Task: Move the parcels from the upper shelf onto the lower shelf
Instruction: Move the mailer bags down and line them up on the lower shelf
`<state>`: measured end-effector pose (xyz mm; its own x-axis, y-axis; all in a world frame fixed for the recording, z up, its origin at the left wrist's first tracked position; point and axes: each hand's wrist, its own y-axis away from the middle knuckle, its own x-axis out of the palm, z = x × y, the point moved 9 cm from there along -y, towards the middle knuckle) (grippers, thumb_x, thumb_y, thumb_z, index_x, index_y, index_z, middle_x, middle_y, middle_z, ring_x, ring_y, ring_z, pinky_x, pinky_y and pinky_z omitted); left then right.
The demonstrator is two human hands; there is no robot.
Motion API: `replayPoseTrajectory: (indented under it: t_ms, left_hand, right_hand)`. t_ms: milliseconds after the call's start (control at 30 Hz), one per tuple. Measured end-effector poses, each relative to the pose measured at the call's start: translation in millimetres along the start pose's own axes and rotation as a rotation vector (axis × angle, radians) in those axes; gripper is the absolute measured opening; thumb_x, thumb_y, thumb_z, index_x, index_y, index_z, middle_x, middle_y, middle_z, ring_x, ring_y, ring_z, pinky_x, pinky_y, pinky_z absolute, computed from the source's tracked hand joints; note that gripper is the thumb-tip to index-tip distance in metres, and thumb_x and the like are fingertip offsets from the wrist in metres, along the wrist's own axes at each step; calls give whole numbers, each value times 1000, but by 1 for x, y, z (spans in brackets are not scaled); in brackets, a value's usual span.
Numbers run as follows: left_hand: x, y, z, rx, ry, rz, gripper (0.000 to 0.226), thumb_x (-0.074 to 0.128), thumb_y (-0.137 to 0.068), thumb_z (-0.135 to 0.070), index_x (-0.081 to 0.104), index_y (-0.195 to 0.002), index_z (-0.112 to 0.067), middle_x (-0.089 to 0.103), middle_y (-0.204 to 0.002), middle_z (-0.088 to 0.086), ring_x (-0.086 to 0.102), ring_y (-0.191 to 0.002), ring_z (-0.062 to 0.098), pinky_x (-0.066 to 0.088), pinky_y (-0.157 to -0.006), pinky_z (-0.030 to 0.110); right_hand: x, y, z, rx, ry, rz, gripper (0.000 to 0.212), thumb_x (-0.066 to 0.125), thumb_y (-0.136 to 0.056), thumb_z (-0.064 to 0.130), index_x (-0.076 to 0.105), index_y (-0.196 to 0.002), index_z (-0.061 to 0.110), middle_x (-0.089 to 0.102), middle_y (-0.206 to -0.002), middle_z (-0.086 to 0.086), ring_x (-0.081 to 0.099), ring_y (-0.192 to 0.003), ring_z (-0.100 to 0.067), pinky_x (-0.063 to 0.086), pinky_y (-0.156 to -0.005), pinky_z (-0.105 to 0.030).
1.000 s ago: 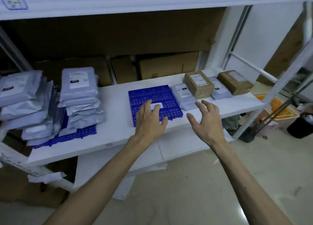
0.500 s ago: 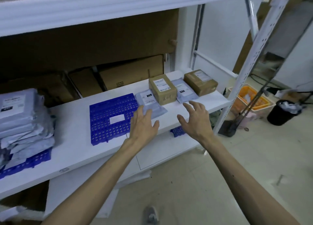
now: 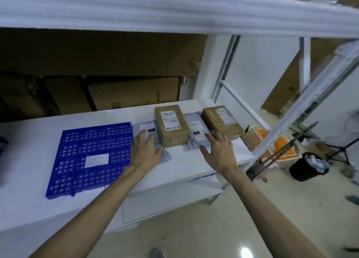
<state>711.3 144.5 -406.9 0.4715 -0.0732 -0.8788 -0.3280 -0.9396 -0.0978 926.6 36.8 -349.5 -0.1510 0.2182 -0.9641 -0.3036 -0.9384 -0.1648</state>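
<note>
Reaching across the white shelf (image 3: 184,165). Lays left grip (image 3: 146,150) flat, fingers straight, on left grey mailer (image 3: 144,128); spreads right grip (image 3: 219,151) wide open, fingertips at right grey mailer (image 3: 194,128), clasping nothing. Farther back: middle brown box (image 3: 171,125), right brown box (image 3: 221,121).

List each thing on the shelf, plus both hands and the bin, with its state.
Left hand: open, fingers flat on left grey bag.
Right hand: open, fingers spread over right grey bag; contact unclear.
Middle box: sealed, flat, label up.
Right box: sealed, flat, label up.
Blue mat: flat on shelf.
Bin: holds crumpled waste.
</note>
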Motion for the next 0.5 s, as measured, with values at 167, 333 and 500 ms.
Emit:
replayPoseTrajectory:
  t_ms: [167,333,500]
  left_hand:
    - [29,-44,19,-89,-26,31,50,60,-90,-36,46,-134,-16,24,-153,12,28,-137,34,34,-109,49]
    - [62,-71,30,-191,34,68,56,61,-91,-29,42,-142,-15,23,-155,14,22,-142,31,28,-114,46]
    - [84,-73,30,-285,-6,73,59,59,-91,-31,38,-144,-17,30,-151,14,29,-138,30,31,-112,44]
  right_hand:
    - [19,-60,-23,-10,-31,15,47,60,-89,34,55,-128,9,52,-131,-17,44,-121,-38,40,-98,-48]
    - [52,-99,-45,-34,-84,47,41,59,-90,31,61,-120,4,60,-121,-18,54,-111,-39,44,-90,-44]
    - [104,-133,-68,-63,-53,242,45,53,-92,37,55,-128,9,53,-132,-15,47,-121,-34,41,-100,-45]
